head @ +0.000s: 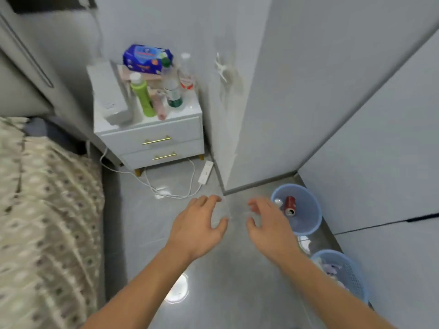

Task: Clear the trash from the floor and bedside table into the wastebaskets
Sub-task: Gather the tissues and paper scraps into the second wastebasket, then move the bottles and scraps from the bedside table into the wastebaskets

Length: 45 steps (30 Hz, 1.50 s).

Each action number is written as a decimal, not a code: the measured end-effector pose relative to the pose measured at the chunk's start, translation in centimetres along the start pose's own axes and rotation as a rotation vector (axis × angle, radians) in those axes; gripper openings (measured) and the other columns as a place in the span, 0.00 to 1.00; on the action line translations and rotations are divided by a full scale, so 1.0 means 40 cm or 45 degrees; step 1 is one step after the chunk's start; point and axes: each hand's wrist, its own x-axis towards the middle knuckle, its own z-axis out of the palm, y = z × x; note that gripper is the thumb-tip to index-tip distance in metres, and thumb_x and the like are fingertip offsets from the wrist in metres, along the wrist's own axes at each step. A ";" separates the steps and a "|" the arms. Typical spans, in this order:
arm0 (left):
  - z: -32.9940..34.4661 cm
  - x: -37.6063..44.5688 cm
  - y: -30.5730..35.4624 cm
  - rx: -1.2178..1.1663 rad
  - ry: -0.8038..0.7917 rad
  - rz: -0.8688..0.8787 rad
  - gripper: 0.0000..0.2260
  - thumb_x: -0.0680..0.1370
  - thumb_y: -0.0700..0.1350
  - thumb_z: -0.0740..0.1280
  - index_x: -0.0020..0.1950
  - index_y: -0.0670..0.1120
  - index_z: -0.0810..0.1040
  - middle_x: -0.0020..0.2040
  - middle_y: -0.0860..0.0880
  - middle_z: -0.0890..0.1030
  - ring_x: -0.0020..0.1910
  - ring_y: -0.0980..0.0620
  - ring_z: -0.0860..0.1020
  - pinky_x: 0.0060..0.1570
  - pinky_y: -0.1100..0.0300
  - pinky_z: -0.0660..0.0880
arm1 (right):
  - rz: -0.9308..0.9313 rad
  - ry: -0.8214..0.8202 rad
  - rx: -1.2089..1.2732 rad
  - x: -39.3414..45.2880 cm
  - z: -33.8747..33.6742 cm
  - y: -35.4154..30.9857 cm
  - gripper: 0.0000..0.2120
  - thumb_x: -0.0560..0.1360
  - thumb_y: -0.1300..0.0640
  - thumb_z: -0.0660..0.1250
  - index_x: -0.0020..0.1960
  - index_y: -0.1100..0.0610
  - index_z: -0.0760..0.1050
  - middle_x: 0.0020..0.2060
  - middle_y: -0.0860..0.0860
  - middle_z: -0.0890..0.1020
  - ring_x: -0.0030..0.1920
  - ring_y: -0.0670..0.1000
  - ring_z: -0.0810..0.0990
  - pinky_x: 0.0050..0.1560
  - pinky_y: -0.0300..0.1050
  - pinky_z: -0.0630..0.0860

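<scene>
Nearest the viewer, both forearms reach forward over the grey tiled floor [209, 269]. The left hand [197, 226] and right hand [270, 224] hang side by side, apart, palms down, fingers spread and loosely bent; a faint clear film seems to lie between them, too blurred to say whether either hand grasps it. At lower right stands a blue wastebasket [351, 276] holding pale scraps. Just beyond it a second blue wastebasket [308, 224] holds a red can [290, 205] and a clear bottle end [278, 202]. At left runs a bed [42, 222] with a patterned cover. Farther off, a white power strip [205, 172] and its cord lie on the floor beside the wall corner. Beyond stands the white two-drawer desk [152, 136]. On it are a green bottle [142, 96], a pink tube [159, 105], a clear green-capped bottle [171, 86], a clear red-labelled bottle [186, 72], a blue wipes pack [146, 58] and a white appliance [111, 96].
</scene>
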 end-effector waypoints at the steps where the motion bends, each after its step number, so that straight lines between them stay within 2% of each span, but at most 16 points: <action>1: -0.088 -0.018 -0.039 0.006 0.047 -0.026 0.21 0.78 0.61 0.62 0.70 0.57 0.69 0.62 0.56 0.77 0.65 0.53 0.72 0.57 0.54 0.74 | -0.052 -0.012 0.000 0.016 0.008 -0.093 0.15 0.74 0.56 0.66 0.60 0.47 0.73 0.54 0.44 0.77 0.55 0.47 0.77 0.56 0.43 0.72; 8: -0.641 -0.151 -0.235 -0.014 0.350 -0.188 0.23 0.78 0.62 0.64 0.71 0.57 0.70 0.63 0.56 0.77 0.65 0.52 0.73 0.59 0.52 0.75 | -0.342 -0.078 -0.027 0.088 0.000 -0.635 0.14 0.74 0.49 0.67 0.59 0.47 0.72 0.51 0.44 0.76 0.53 0.49 0.76 0.54 0.48 0.75; 11: -0.784 -0.164 -0.273 -0.011 0.433 -0.219 0.23 0.78 0.63 0.64 0.71 0.57 0.70 0.60 0.57 0.77 0.63 0.53 0.74 0.55 0.53 0.75 | -0.398 -0.106 -0.019 0.117 -0.016 -0.787 0.14 0.74 0.47 0.66 0.59 0.47 0.71 0.52 0.43 0.75 0.55 0.46 0.75 0.55 0.47 0.75; 15: -0.861 -0.102 -0.297 -0.032 0.416 -0.239 0.23 0.77 0.64 0.61 0.69 0.58 0.70 0.57 0.57 0.77 0.60 0.54 0.74 0.52 0.51 0.77 | -0.446 -0.095 0.004 0.184 -0.035 -0.870 0.14 0.74 0.46 0.66 0.59 0.46 0.73 0.53 0.41 0.74 0.56 0.44 0.75 0.54 0.46 0.76; 21: -0.873 0.125 -0.313 0.010 0.328 -0.256 0.20 0.78 0.60 0.64 0.69 0.57 0.70 0.56 0.57 0.78 0.59 0.52 0.74 0.52 0.51 0.77 | -0.301 -0.163 0.029 0.390 -0.013 -0.825 0.21 0.71 0.40 0.59 0.59 0.47 0.73 0.56 0.44 0.75 0.60 0.48 0.77 0.57 0.51 0.77; 25: -0.854 0.318 -0.326 -0.034 0.258 -0.291 0.19 0.79 0.58 0.66 0.69 0.58 0.71 0.58 0.57 0.78 0.60 0.52 0.75 0.53 0.51 0.77 | -0.181 -0.211 -0.038 0.556 0.021 -0.761 0.18 0.74 0.47 0.67 0.62 0.48 0.72 0.59 0.45 0.73 0.61 0.50 0.77 0.57 0.52 0.77; 28: -0.822 0.465 -0.358 -0.010 0.182 -0.274 0.20 0.79 0.57 0.65 0.70 0.56 0.71 0.62 0.54 0.77 0.63 0.50 0.74 0.54 0.50 0.77 | -0.115 -0.244 -0.139 0.667 0.057 -0.727 0.20 0.75 0.48 0.68 0.65 0.49 0.71 0.62 0.46 0.72 0.61 0.53 0.77 0.56 0.52 0.77; 34: -0.754 0.728 -0.474 0.074 0.109 -0.214 0.22 0.78 0.55 0.66 0.71 0.55 0.68 0.63 0.50 0.75 0.63 0.47 0.75 0.50 0.49 0.78 | -0.091 -0.209 -0.184 0.873 0.183 -0.712 0.20 0.74 0.50 0.67 0.65 0.48 0.68 0.60 0.49 0.71 0.58 0.59 0.78 0.49 0.57 0.79; 39: -0.665 0.960 -0.591 0.129 0.002 -0.040 0.25 0.77 0.56 0.67 0.73 0.60 0.65 0.66 0.49 0.72 0.63 0.44 0.75 0.50 0.48 0.79 | -0.069 -0.105 -0.174 1.035 0.329 -0.688 0.16 0.78 0.50 0.66 0.65 0.50 0.70 0.61 0.51 0.72 0.55 0.59 0.79 0.46 0.54 0.78; 43: -0.584 1.053 -0.659 0.196 -0.127 0.017 0.26 0.77 0.61 0.67 0.74 0.59 0.66 0.68 0.49 0.71 0.62 0.44 0.76 0.51 0.48 0.77 | -0.036 -0.020 -0.302 1.108 0.425 -0.659 0.17 0.76 0.53 0.67 0.64 0.50 0.70 0.60 0.52 0.71 0.50 0.60 0.80 0.38 0.51 0.77; 45: -0.558 1.061 -0.682 0.263 -0.174 0.078 0.27 0.77 0.61 0.68 0.73 0.58 0.66 0.66 0.48 0.72 0.60 0.43 0.78 0.46 0.51 0.75 | 0.009 -0.032 -0.376 1.115 0.459 -0.642 0.18 0.75 0.53 0.68 0.63 0.50 0.70 0.60 0.53 0.71 0.48 0.60 0.80 0.37 0.53 0.79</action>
